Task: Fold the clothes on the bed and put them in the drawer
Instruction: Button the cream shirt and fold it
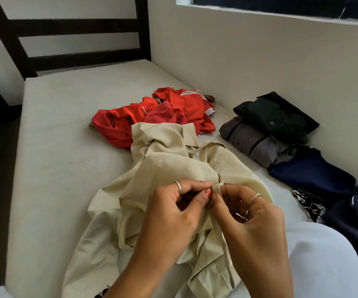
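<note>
We are seeing a plain beige button-up shirt (165, 168), a crumpled red garment with white stripes (152, 117), folded black (279, 112), grey (249, 138) and navy (311, 171) shirts, and a black-and-white patterned cloth (309, 205) showing against the off-white mattress (66, 130).

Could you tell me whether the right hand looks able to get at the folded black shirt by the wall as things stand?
Probably yes, once freed: the right hand pinches the beige shirt, and nothing stands between it and the black shirt atop the grey one.

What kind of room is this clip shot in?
Most likely a bedroom: a bare mattress with a dark slatted headboard, set against a wall under a window, with clothes spread on it.
</note>
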`<state>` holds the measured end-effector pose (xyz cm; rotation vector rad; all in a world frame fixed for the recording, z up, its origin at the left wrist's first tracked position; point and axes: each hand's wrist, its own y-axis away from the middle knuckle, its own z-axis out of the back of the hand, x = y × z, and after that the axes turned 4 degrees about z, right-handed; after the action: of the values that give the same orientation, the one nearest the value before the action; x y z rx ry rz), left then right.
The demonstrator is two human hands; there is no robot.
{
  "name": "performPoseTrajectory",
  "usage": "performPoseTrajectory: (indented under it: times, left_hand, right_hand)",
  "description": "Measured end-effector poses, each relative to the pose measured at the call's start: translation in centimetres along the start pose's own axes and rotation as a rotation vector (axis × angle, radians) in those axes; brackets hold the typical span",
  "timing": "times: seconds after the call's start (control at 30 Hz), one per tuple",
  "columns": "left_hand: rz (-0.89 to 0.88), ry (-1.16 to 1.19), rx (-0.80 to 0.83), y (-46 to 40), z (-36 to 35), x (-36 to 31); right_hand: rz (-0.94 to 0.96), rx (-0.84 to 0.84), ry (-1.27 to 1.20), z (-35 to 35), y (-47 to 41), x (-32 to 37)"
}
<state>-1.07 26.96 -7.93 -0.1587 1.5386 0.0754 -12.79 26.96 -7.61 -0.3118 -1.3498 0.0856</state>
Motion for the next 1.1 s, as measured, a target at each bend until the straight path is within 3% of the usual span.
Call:
performPoseTrajectory:
  times: [0.27,0.47,0.67,0.93,1.1]
  left_hand:
    - [0.037,0.026,0.001,-0.6,-0.1,0.5]
    - [0.068,0.099,-0.03,-0.8,0.1,1.2]
    - [0.096,0.1,-0.088,-1.1,0.0,2.1]
    - [0.051,-0.009,-0.054,-1.1,0.2,1.7]
    - [0.067,0.034,-0.087,-1.4,-0.6,1.7]
  right_hand:
    - [-0.021,0.012,-0.098,-0.3,-0.1,-0.7]
    - [-0.181,0.087,-0.295,-0.7,-0.5,-1.2]
    - [-0.259,0.122,-0.296,-1.0,-0.9,-1.9]
    - [-0.108,0.203,-0.084,-0.6,-2.1,-2.5]
    - [0.225,0.083,0.201,-1.7,-1.5,-3.0]
